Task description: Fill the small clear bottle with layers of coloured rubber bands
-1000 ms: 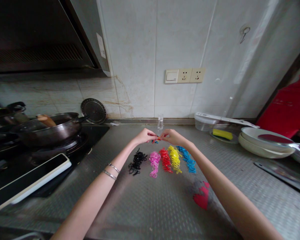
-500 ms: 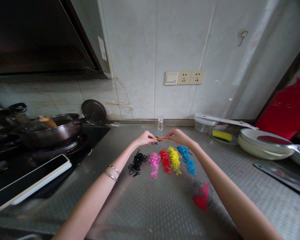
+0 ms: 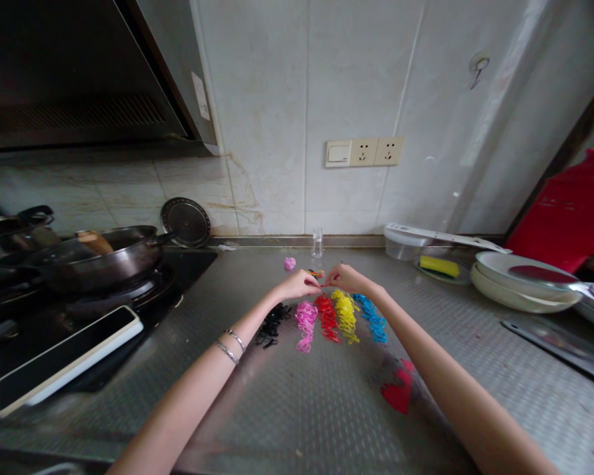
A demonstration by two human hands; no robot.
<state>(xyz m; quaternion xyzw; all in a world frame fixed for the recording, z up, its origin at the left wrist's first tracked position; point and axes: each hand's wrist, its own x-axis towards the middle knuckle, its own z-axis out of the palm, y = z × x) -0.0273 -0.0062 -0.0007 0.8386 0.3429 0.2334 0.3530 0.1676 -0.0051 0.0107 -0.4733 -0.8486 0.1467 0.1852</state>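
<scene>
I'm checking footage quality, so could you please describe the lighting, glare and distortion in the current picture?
In the head view, the smartphone looks stretched; the range hood is deeply shaded; pale light streaks the wall tiles at upper right; the steel counter has a muted sheen; the red band between left hand and right hand looks soft.

your left hand and right hand pinch a small red band between them. nearer the counter's front edge lie black bands, pink bands, red bands, yellow bands and blue bands in piles; a clear bottle stands by its back edge.
</scene>
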